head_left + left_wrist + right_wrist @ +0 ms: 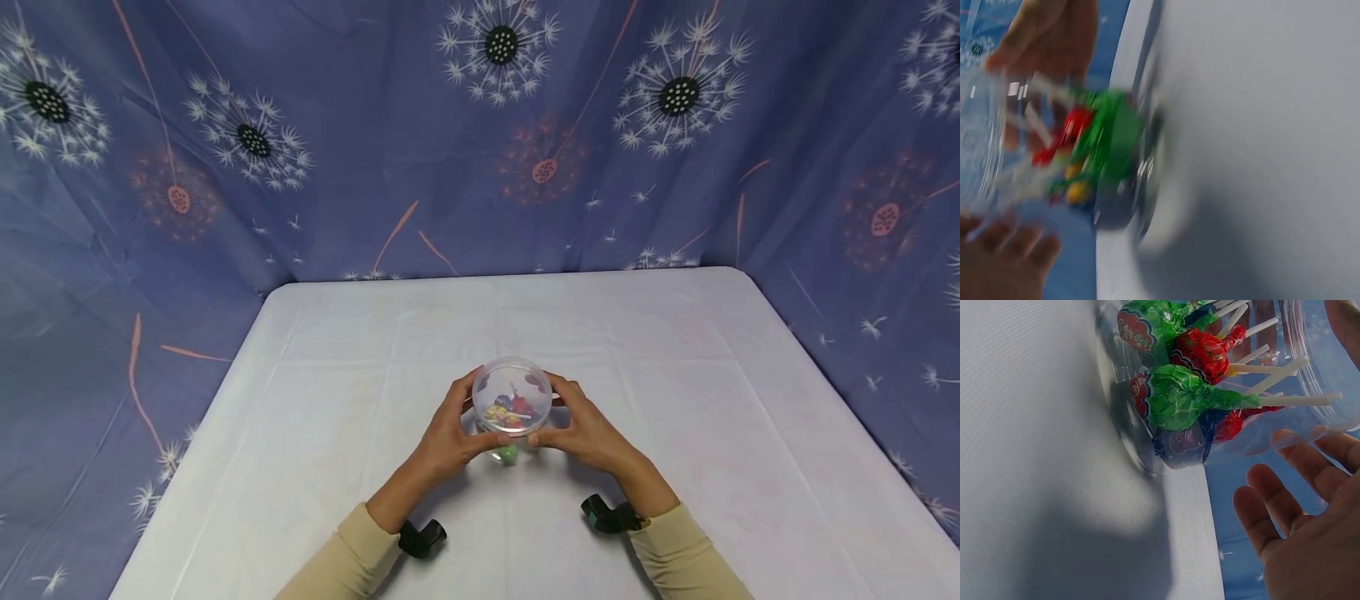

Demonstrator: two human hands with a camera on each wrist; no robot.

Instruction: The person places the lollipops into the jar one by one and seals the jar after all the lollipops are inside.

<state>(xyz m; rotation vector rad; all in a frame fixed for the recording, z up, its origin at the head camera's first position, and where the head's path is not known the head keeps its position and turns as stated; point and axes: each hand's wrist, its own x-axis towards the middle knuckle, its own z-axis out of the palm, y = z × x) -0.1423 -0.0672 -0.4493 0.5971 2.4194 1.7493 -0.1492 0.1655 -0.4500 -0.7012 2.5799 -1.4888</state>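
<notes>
Both hands are around the top of a clear plastic jar with a round transparent lid (pixel 512 392). My left hand (pixel 447 437) grips its left side, thumb along the near rim. On the other side, my right hand (pixel 592 433) grips it with the thumb at the near rim and fingers behind. Inside lie several wrapped lollipops with white sticks, among them a green lollipop (pixel 1175 397) and a red lollipop (pixel 1202 355). The jar's base is at the white tabletop, upright; the left wrist view is blurred.
A white cloth covers the table (pixel 360 367). Blue curtains (pixel 360 167) with dandelion prints hang behind and at both sides. Black wrist devices sit at the left cuff (pixel 422 538) and the right cuff (pixel 609 515).
</notes>
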